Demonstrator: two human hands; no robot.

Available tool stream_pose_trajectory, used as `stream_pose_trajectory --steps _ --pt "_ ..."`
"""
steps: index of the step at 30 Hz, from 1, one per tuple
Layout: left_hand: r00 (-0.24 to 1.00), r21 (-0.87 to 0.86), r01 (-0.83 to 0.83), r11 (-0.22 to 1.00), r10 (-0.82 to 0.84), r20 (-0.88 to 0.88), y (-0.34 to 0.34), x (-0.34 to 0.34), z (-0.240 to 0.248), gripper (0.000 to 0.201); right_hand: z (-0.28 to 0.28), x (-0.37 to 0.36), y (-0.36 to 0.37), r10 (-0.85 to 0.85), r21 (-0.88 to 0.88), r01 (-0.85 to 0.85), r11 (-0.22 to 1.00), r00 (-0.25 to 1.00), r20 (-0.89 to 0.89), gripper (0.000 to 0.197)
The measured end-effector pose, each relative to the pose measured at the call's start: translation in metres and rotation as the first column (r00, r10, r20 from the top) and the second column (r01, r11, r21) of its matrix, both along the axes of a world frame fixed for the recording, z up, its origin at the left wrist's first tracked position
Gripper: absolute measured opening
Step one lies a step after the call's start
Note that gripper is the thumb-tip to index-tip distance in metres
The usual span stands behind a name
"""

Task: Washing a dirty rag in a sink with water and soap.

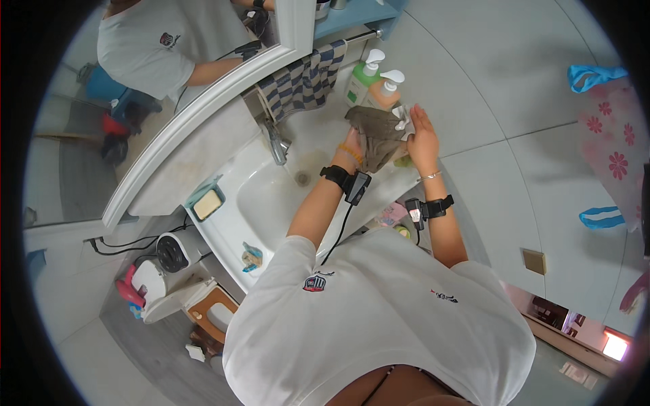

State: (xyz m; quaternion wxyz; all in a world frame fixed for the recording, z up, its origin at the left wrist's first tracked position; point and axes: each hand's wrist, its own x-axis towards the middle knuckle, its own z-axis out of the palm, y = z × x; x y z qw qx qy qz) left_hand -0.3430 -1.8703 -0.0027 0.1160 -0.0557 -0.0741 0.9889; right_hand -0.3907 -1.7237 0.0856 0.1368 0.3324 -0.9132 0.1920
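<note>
A crumpled grey-brown cloth (376, 132) is held up over the right end of the white washbasin. My left hand (351, 147) holds it from the left, with most of its fingers hidden behind the fabric. At the cloth's right edge is my right hand (424, 143), open, its fingers stretched out and pointing away from me. Between that hand and the cloth shows a small white piece (402, 119); I cannot tell what it is. Just beyond the cloth stand a green pump bottle (359, 85) and an orange pump bottle (383, 96), both with white pump heads.
A metal tap (276, 143) stands at the basin (261, 203). A soap bar (207, 204) lies in a blue dish on the left. Above hangs a checked towel (305, 84), beside a white-framed mirror (203, 91). A toilet (183, 301) is at lower left.
</note>
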Motion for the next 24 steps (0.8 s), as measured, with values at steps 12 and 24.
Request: stream_pose_trajectory --steps 12,24 --pt "0.988 0.103 -0.089 0.991 0.101 -0.118 -0.016 0.051 -0.015 0.023 -0.002 -0.009 0.012 0.082 -0.160 -0.069 0.985 0.994 0.075 0.054" --pt "0.920 -0.205 -0.329 0.922 0.362 0.149 -0.017 0.157 -0.050 0.029 -0.009 0.100 -0.067 0.506 -0.299 -0.421 0.856 0.801 0.321 0.030"
